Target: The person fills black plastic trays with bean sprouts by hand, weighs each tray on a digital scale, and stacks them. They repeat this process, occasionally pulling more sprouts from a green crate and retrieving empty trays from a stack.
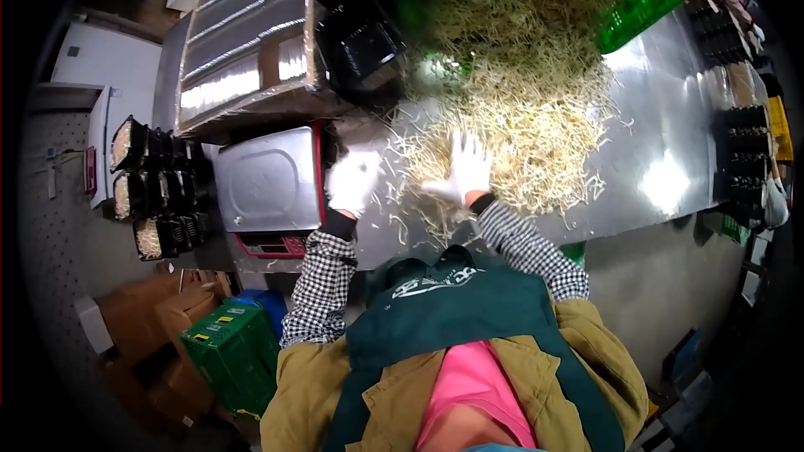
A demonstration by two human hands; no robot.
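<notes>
A large heap of bean sprouts [536, 134] spreads over the metal table [662, 151]. My right hand [466, 172], in a white glove, lies on the near left part of the heap, fingers spread and thumb out to the side. At the right edge of the weighing scale [272, 180] is my left hand [353, 182], also gloved in white. It is smeared by motion, so its fingers and anything in them cannot be made out. Loose sprouts lie scattered between the two hands.
Black plastic trays [360, 42] are stacked behind the scale, beside a large wrapped box [251, 33]. A green crate [641, 0] lies tipped at the back right. Filled black trays [146, 192] stand at far left. Below are a green bin [230, 360] and cardboard boxes [138, 310].
</notes>
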